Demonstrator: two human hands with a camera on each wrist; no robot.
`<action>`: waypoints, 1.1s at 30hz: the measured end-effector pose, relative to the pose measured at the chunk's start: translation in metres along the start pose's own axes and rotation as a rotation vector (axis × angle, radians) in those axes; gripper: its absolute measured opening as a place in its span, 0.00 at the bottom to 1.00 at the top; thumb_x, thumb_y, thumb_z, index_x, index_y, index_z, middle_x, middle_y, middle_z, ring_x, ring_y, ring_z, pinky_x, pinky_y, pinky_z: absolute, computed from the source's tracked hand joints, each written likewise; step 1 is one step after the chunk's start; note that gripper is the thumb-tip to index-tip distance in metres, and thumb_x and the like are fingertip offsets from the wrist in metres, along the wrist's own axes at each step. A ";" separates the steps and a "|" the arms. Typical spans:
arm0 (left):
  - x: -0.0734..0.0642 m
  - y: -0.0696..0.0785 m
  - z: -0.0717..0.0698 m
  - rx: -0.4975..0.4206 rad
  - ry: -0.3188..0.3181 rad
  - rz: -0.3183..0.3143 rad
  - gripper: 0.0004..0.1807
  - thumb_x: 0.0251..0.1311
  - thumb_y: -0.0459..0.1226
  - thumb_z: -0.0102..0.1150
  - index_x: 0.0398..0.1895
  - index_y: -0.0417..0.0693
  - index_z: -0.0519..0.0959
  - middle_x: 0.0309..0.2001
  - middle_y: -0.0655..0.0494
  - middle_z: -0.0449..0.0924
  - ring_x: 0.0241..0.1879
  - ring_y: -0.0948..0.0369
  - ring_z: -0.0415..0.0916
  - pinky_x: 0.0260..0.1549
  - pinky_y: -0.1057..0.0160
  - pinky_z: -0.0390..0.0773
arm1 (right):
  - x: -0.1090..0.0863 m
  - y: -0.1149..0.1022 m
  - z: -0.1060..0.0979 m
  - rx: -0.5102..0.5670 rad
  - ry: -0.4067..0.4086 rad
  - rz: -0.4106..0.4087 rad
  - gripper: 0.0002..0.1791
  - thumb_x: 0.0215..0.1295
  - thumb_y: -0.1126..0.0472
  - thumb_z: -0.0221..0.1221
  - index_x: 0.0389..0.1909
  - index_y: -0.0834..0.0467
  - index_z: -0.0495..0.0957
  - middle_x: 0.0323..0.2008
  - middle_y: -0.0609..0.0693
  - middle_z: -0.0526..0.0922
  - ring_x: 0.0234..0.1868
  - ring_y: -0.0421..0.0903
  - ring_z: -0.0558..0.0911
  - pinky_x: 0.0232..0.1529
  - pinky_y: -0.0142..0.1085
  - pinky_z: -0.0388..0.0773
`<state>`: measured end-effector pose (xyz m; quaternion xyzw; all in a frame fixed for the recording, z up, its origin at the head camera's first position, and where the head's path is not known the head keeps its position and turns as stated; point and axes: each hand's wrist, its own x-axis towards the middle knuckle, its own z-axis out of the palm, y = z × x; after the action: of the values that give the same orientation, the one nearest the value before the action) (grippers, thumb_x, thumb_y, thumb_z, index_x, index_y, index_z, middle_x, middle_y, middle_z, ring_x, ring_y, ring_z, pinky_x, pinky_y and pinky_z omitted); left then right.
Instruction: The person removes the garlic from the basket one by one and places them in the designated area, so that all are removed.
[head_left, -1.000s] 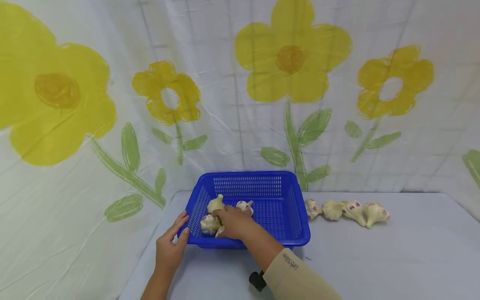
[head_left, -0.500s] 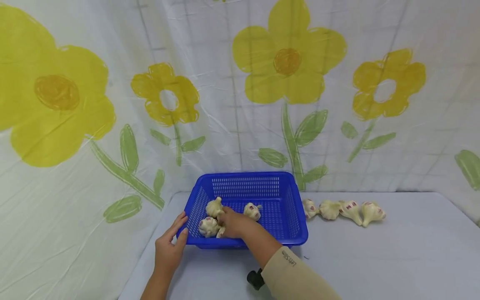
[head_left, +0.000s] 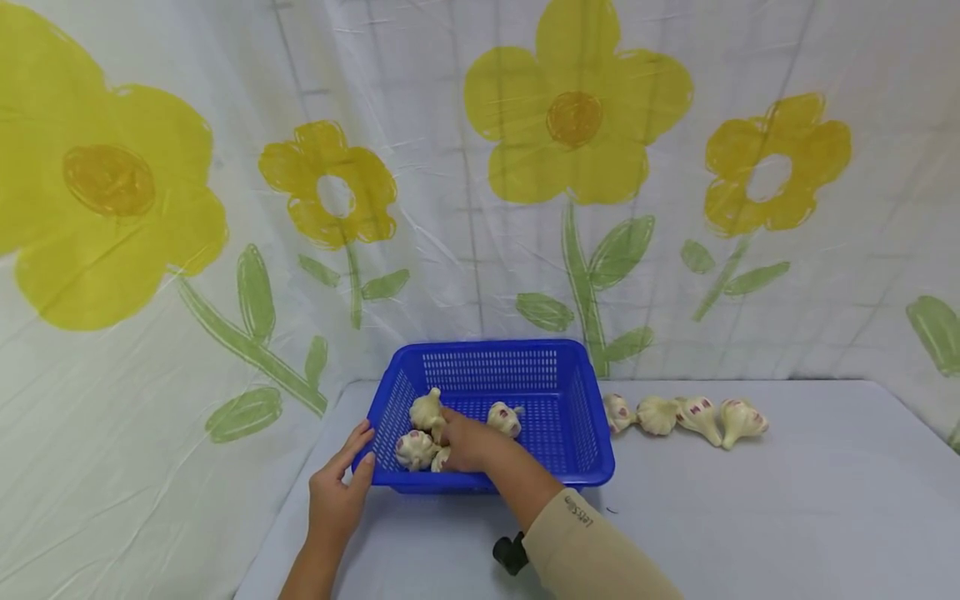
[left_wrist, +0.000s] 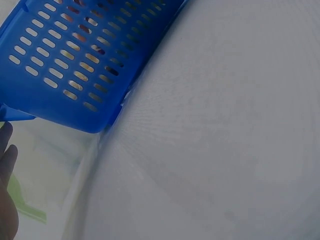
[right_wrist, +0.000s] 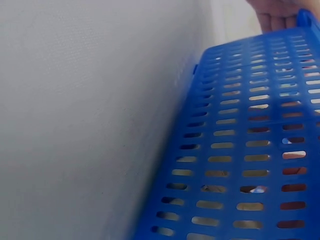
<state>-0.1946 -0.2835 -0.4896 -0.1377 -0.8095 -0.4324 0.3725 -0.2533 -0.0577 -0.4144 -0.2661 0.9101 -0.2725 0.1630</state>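
Note:
A blue plastic basket (head_left: 491, 480) with slotted walls stands on the table. My left hand (head_left: 337, 496) rests against its left rim, thumb on the near side and fingers reaching along the outside; its fingers (left_wrist: 7, 152) also show below the rim in the left wrist view. My right hand (head_left: 472, 444) is down inside the basket, gripping a garlic bulb (head_left: 441, 459) that it largely hides. Beside its fingers sit two more garlic bulbs, an upper one (head_left: 427, 410) and a lower one (head_left: 415, 450). Another garlic bulb (head_left: 504, 419) lies behind the wrist.
Right of the basket, several garlic bulbs (head_left: 697, 418) lie in a row on the white-covered table (head_left: 750, 517). Behind hangs a white curtain (head_left: 435, 275) printed with yellow flowers. A small black object (head_left: 511, 554) shows at the right sleeve.
Inside the basket my right hand has shifted slightly, uncovering more of the bulb behind the wrist, which now lies a little further right. The left hand stays at the rim.

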 end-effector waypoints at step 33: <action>0.001 0.001 -0.001 0.018 -0.005 0.005 0.20 0.57 0.25 0.62 0.55 0.37 0.81 0.59 0.42 0.79 0.62 0.75 0.70 0.60 0.81 0.66 | -0.025 0.010 -0.012 0.113 0.403 -0.188 0.32 0.62 0.55 0.63 0.68 0.54 0.71 0.69 0.48 0.69 0.68 0.52 0.72 0.60 0.47 0.77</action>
<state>-0.1936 -0.2839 -0.4879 -0.1375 -0.8140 -0.4238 0.3727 -0.2423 -0.0310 -0.4072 -0.2802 0.8789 -0.3846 -0.0336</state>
